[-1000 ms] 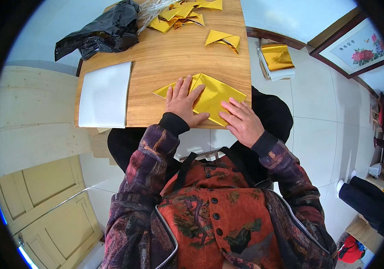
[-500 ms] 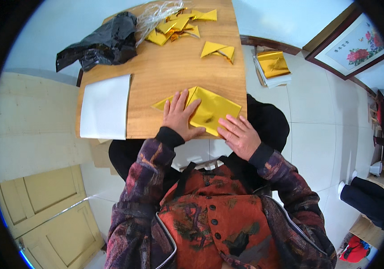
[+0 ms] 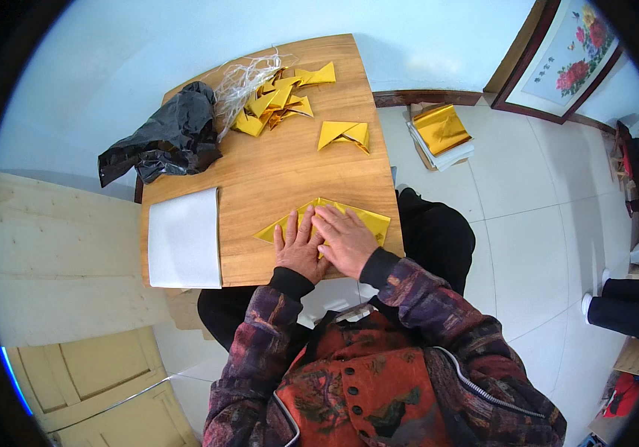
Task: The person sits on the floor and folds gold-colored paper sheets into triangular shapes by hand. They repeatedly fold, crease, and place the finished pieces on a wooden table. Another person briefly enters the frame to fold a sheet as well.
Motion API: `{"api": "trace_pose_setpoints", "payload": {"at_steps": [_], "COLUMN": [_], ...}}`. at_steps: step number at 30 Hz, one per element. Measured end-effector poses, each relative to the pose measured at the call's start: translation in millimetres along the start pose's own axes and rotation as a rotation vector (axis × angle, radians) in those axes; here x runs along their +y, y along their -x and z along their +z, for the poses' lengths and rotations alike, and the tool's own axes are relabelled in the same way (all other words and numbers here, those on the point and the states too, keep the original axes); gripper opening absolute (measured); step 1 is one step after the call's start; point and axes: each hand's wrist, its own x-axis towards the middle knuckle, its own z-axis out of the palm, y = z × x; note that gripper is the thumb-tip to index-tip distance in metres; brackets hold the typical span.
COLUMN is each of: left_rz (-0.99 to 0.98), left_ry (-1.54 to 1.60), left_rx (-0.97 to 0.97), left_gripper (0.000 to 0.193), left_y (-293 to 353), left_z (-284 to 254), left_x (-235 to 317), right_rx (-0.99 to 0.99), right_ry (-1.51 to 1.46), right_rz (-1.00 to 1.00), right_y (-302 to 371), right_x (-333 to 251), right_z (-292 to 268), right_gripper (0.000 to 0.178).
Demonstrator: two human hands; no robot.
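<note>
In the middle of the frame, both hands lie flat on a folded gold paper [image 3: 349, 217] at the near edge of the wooden counter [image 3: 282, 171]. The left hand [image 3: 298, 249] presses down on the left part of the paper, with its fingers spread and pointing to the upper side of the frame. The right hand [image 3: 345, 240] lies just beside it, a little over it, with the fingers pointing to the upper left. The two hands touch each other. They are open and flat; they do not grip the paper. The gold paper comes out from under the hands on both sides: one pointed corner to the left, and a wider part to the right, near the right edge of the counter.

Left of the hands, a white sheet [image 3: 184, 238] lies flat on the counter. In the upper part of the frame there is a single folded gold piece [image 3: 343, 134], and further up a pile of folded gold pieces [image 3: 278, 100] beside a bundle of pale strings [image 3: 239, 82]. A black plastic bag [image 3: 163, 138] lies at the upper left corner of the counter. On the floor to the upper right is a stack of gold sheets [image 3: 442, 130].
</note>
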Motion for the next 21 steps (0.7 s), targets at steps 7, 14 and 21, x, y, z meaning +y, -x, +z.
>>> {"api": "trace_pose_setpoints", "payload": {"at_steps": [7, 14, 21], "left_rz": [-0.003, 0.08, 0.122], "left_ry": [0.066, 0.054, 0.052], "left_rx": [-0.05, -0.09, -0.206], "left_gripper": [0.077, 0.108, 0.109], "left_y": [-0.8, 0.7, 0.6], "left_z": [-13.4, -30.1, -39.3], "left_x": [5.1, 7.5, 4.6], "right_rx": [-0.038, -0.105, -0.123], "right_ry": [0.15, 0.24, 0.208], "right_rz": [0.024, 0.007, 0.063], "right_y": [31.2, 48.6, 61.5], "right_x": [40.4, 52.4, 46.6], "right_z": [-23.3, -48.5, -54.1], "right_gripper": [0.071, 0.077, 0.078]}}
